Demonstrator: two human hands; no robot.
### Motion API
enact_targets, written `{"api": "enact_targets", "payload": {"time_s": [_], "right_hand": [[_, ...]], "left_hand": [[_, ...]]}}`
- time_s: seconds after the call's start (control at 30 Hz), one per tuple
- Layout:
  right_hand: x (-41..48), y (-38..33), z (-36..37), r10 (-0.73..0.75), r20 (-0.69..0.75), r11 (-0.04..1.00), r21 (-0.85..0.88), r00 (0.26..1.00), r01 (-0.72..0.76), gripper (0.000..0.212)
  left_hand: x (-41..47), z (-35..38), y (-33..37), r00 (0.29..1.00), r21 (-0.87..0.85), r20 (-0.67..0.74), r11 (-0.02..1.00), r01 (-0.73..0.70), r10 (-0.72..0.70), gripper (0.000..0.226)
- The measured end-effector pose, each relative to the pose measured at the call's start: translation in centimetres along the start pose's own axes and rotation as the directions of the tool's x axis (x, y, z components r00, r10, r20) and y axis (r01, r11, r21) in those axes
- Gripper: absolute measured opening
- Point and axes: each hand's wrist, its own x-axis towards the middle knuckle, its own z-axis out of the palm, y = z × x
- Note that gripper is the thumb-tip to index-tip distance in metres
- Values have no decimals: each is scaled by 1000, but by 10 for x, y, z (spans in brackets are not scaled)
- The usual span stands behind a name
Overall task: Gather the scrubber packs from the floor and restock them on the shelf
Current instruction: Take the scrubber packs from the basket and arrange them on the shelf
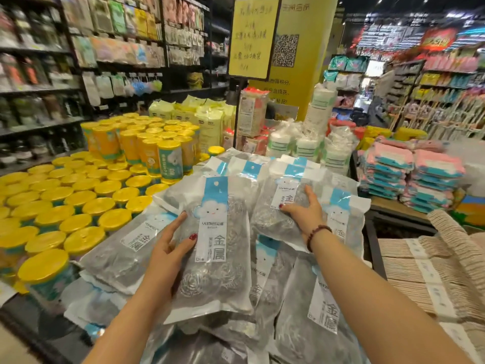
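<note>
Several clear scrubber packs with steel-wool balls and blue-white cloud labels lie piled on the display stand in the middle. My left hand [168, 248] grips one scrubber pack [212, 258] by its left edge, thumb on the label, holding it above the pile. My right hand [304, 211] rests with spread fingers on another scrubber pack [273, 214] farther back on the pile [322, 306]. No floor packs are in view.
Yellow-lidded canisters [65, 206] fill the stand's left side, taller stacked ones [147, 145] behind. Pink and teal cloth stacks [409, 177] and beige bundled goods [446, 271] sit at right. A yellow sign [252, 35] on a post stands behind, with shelving [52, 74] along the left aisle.
</note>
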Motion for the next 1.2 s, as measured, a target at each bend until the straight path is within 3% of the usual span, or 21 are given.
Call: {"api": "enact_targets", "payload": {"time_s": [0.07, 0.13, 0.2, 0.27, 0.33, 0.4, 0.47, 0.67, 0.7, 0.77, 0.83, 0.87, 0.93, 1.0, 1.2], "right_hand": [[6, 7, 1, 12, 52, 991, -137, 999, -4, 111], [5, 11, -1, 4, 61, 917, -399, 998, 21, 110], [7, 17, -3, -53, 47, 712, -698, 997, 71, 97], [6, 17, 0, -135, 78, 450, -883, 988, 131, 85], [9, 18, 4, -211, 156, 271, -939, 965, 211, 73], [11, 23, 6, -212, 263, 158, -941, 941, 299, 61], [9, 28, 3, -172, 332, 109, -929, 927, 353, 55], [8, 10, -8, -60, 374, 165, -910, 925, 379, 54], [2, 3, -8, -100, 378, 242, -888, 920, 391, 52], [-21, -12, -11, -160, 361, 525, -757, 919, 389, 46], [-54, -25, -17, -101, 371, 821, -493, 923, 288, 44], [-71, -30, -21, -43, 395, 905, -374, 918, 204, 46], [-98, -31, -33, 16, 456, 954, -274, 890, 123, 50], [-114, -23, -45, -14, 486, 971, -201, 874, 128, 55], [-115, 2, -75, -42, 326, 991, -110, 944, 82, 75]], "left_hand": [[3, 3, -4, 1000, 14, -15, 1000, 6, -6, 51], [5, 7, -8, 1000, -1, -20, 1000, 22, -22, 51], [5, 11, -10, 999, -8, -31, 1000, 24, -24, 52], [6, 15, -12, 999, -12, -42, 1000, 19, -19, 51], [6, 19, -14, 999, -8, -37, 1000, 23, -23, 51], [5, 24, -15, 999, -11, -39, 1000, 25, -26, 50], [4, 29, -15, 999, -15, -35, 999, 33, -34, 49], [-2, 48, -10, 1000, -13, 9, 1000, 28, -28, 49], [-3, 52, -7, 1000, -16, 23, 1000, 21, -21, 49], [-4, 58, -2, 999, -22, 47, 1000, -3, 4, 49], [-2, 64, 0, 998, -20, 56, 1000, -20, 21, 50], [-1, 67, 0, 998, -17, 58, 999, -28, 29, 51], [0, 78, 0, 997, -15, 70, 999, -41, 42, 52], [4, 91, -3, 995, -19, 86, 999, -46, 47, 52], [14, 128, -21, 977, 77, 207, 994, -76, 59, 53]]}}
